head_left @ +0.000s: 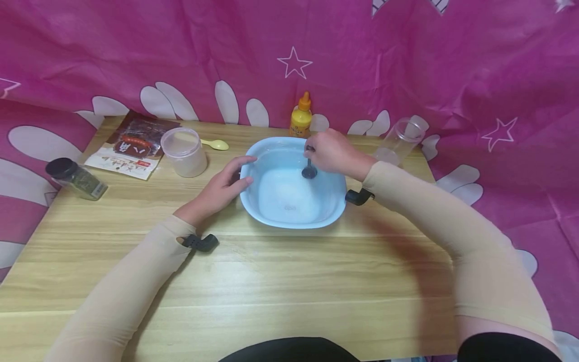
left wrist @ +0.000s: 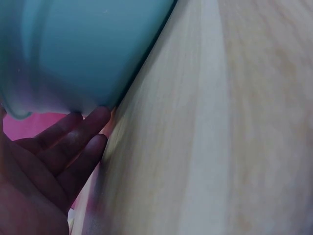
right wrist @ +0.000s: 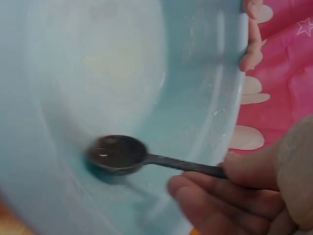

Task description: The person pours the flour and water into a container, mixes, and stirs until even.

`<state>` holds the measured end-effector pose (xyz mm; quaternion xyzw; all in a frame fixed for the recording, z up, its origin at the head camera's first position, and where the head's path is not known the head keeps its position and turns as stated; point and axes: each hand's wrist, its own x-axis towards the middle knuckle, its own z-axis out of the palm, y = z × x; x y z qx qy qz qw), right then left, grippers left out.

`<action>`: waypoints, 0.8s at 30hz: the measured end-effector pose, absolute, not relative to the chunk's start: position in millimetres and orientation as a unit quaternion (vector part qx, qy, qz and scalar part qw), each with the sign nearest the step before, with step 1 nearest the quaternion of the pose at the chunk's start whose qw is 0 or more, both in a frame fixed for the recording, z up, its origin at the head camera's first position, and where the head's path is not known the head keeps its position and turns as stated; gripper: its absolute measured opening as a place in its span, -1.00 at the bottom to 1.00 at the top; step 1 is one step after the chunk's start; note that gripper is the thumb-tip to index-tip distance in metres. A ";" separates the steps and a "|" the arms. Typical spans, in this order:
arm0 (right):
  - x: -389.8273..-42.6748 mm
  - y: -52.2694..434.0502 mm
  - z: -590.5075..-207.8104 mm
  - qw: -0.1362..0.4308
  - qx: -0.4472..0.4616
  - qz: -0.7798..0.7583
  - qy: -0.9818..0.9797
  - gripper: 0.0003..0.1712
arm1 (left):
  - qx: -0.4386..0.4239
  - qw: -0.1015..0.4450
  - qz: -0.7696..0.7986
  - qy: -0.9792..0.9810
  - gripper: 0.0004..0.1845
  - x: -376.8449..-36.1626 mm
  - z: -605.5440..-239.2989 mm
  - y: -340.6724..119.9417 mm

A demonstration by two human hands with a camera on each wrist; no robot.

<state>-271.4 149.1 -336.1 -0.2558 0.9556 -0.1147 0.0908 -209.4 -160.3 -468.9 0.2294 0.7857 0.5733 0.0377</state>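
Nearest the viewer, two forearms in beige sleeves reach forward over the wooden table [head_left: 280,281], each with a small black camera clipped at the wrist. Just beyond them sits a pale blue basin [head_left: 271,213] at the table's middle, with what looks like a white, grainy layer on its floor, though the view is too soft to be sure. At the basin's left rim rests the left hand [head_left: 221,188]; its fingers lie fairly straight against the outer wall and the thumb hooks over the edge, so it steadies rather than clasps. Over the basin's far right side the right hand [head_left: 332,153] pinches the handle of a dark spoon [head_left: 309,171], whose bowl dips down inside toward the basin floor. Farther back on the left stand a lidded translucent tub [head_left: 184,151], a yellow spoon [head_left: 216,144], a printed packet [head_left: 131,146] and a dark-capped jar [head_left: 76,178] lying on its side. At the far edge are a yellow squeeze bottle [head_left: 301,118] and a clear tilted cup [head_left: 400,141], before a pink starred cloth [head_left: 407,60].
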 end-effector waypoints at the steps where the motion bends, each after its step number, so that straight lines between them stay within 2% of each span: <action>1: -272.5 147.0 -337.7 0.087 -0.254 -0.124 0.955 -0.77 | 0.229 0.038 0.574 0.785 -0.42 -209.1 -468.8 -160.6; 6: -272.3 136.9 -347.2 0.108 -0.263 -0.196 0.938 -0.74 | 0.232 0.036 0.575 0.783 -0.42 -209.3 -471.3 -161.7; 12: -263.8 132.3 -348.9 0.208 -0.284 -0.277 0.894 -0.82 | 0.237 0.035 0.572 0.785 -0.42 -209.4 -470.7 -162.2; 15: -266.0 138.0 -343.6 0.236 -0.276 -0.268 0.892 -0.81 | 0.239 0.034 0.571 0.785 -0.42 -210.4 -468.5 -161.6; 17: -269.3 142.6 -340.3 0.227 -0.264 -0.244 0.905 -0.79 | 0.241 0.032 0.570 0.785 -0.42 -211.3 -468.6 -161.7; 24: -274.9 141.9 -340.8 0.132 -0.228 -0.217 0.940 -0.78 | 0.237 0.035 0.571 0.785 -0.42 -210.4 -469.9 -161.7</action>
